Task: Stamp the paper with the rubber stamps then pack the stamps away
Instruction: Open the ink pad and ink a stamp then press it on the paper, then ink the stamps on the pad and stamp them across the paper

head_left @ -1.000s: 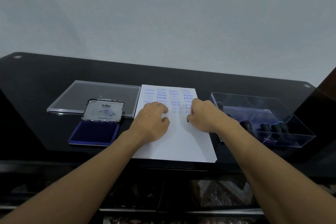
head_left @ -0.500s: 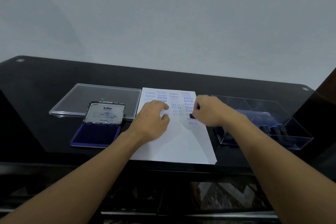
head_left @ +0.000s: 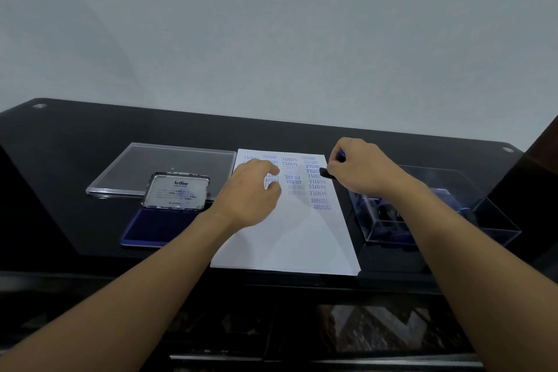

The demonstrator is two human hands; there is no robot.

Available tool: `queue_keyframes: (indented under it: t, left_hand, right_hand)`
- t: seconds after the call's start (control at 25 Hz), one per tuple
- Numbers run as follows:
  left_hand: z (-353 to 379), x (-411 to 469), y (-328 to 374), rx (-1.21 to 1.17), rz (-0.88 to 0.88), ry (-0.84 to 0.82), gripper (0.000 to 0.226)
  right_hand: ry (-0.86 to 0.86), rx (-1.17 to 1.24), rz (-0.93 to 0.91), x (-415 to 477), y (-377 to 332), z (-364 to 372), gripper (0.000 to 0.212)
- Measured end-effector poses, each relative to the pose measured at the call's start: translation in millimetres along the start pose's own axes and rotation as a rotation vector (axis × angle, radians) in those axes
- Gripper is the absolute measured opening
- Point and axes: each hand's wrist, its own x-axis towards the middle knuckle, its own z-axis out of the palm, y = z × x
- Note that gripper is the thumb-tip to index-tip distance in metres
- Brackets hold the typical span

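A white sheet of paper (head_left: 290, 238) lies on the black table, its far half covered with blue stamped words such as SAMPLE, FRAGILE and AMENDED. My left hand (head_left: 250, 193) rests flat on the paper's left part, fingers spread. My right hand (head_left: 359, 169) is lifted over the paper's far right edge and grips a dark rubber stamp (head_left: 327, 174), its base tilted toward the paper. An open blue ink pad (head_left: 160, 225) with its Artline lid raised sits left of the paper. The clear stamp box (head_left: 495, 220) on the right holds several dark stamps.
The clear flat box lid (head_left: 151, 163) lies behind the ink pad at the left. The black glass table (head_left: 60, 160) ends just below the paper's near edge. A plain pale wall rises behind the table.
My right hand lifted the stamp off the paper and moved it back and to the right, leaving fresh AMENDED prints. The left hand stayed on the paper.
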Motion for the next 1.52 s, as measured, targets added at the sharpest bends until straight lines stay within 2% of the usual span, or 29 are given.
queue_keyframes:
  t: [0.2, 0.44, 0.68, 0.96, 1.12, 1.28, 1.52]
  left_hand:
    - [1.8, 6.3, 29.9, -0.044, 0.008, -0.031, 0.033]
    - [30.4, 27.0, 90.7, -0.124, 0.117, -0.039, 0.030]
    - [76.7, 54.0, 120.9, -0.110, 0.126, -0.147, 0.035]
    - [112.1, 62.5, 112.4, -0.030, 0.161, -0.105, 0.032]
    - [117.7, 62.7, 109.1, -0.026, 0.175, -0.084, 0.032]
    - [119.3, 63.9, 107.0, -0.027, 0.170, -0.094, 0.030]
    - [119.5, 63.5, 106.7, -0.047, 0.158, -0.093, 0.029]
  right_hand:
    - [0.046, 0.013, 0.026, -3.1, 25.4, -22.2, 0.008]
    - [0.108, -0.051, 0.103, -12.9, 84.8, -72.9, 0.024]
    - [0.148, -0.129, 0.214, -3.0, 146.9, -87.1, 0.010]
    - [0.093, -0.168, 0.269, 25.5, 184.2, -55.2, 0.008]
    - [-0.084, -0.196, 0.305, 35.1, 188.7, -54.2, 0.021]
    - [-0.172, -0.128, 0.331, 36.3, 187.3, -63.9, 0.030]
    - [-0.148, -0.131, 0.333, 34.1, 192.4, -57.7, 0.036]
